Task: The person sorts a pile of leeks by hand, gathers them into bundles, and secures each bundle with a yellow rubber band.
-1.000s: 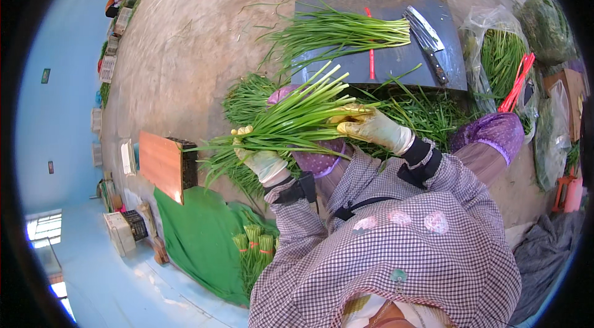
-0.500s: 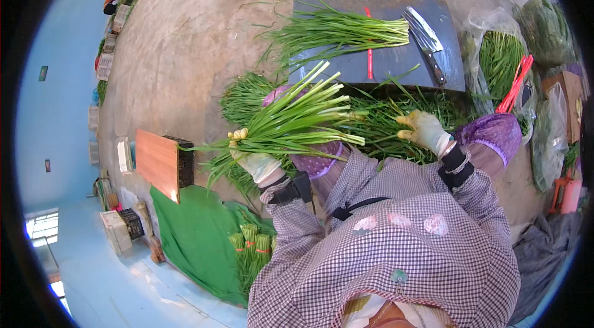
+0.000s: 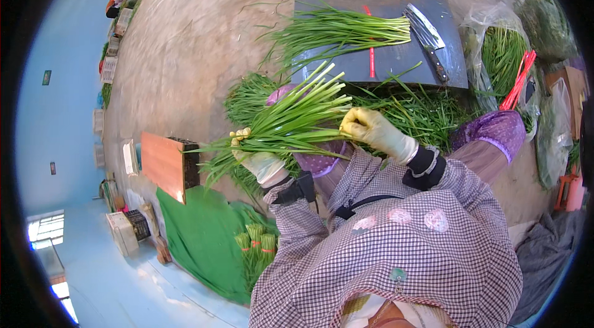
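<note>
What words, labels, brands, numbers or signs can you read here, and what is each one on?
None can be read.
Knife: any marks are too small to read.
Upper dark plate and lower dark plate on the blue wall: too small to tell if they carry writing.
Greens in the left hand: no label shows.
Checked smock: flower shapes, no lettering visible.
</note>
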Motion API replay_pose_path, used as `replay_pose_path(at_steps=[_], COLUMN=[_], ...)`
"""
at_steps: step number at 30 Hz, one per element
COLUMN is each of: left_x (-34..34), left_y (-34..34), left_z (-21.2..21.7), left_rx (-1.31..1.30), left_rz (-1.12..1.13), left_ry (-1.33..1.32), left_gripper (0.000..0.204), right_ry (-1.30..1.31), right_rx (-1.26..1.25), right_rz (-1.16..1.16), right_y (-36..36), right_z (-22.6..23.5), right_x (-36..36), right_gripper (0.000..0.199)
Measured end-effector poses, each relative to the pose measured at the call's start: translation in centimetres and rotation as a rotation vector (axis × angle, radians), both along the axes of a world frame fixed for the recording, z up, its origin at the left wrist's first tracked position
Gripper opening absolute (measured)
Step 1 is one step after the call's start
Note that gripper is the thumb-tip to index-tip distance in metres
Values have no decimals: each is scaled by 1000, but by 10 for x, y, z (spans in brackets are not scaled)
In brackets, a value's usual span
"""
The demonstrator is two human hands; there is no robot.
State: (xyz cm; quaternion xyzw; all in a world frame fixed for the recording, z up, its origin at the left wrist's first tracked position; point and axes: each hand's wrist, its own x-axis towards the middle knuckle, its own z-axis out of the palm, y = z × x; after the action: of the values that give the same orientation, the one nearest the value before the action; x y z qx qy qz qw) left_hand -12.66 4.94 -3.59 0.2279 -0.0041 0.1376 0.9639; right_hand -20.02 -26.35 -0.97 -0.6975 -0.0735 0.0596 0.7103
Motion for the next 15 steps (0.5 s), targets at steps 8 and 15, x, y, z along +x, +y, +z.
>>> replay_pose_path(at_steps=[8,15], left_x=[0,2], left_y=[4,-1], left_z=[-6,-7], left_rx=[-148,-54], left_rz=[-19,18], left_ry=[13,27], left_gripper=[17,20], right_ry=[89,-49], right_rx=[555,-629], right_rz=[39,-111], right_y=[-76,-82], right_z=[17,-14], right_x=[-27,-27], right_gripper=[21,26])
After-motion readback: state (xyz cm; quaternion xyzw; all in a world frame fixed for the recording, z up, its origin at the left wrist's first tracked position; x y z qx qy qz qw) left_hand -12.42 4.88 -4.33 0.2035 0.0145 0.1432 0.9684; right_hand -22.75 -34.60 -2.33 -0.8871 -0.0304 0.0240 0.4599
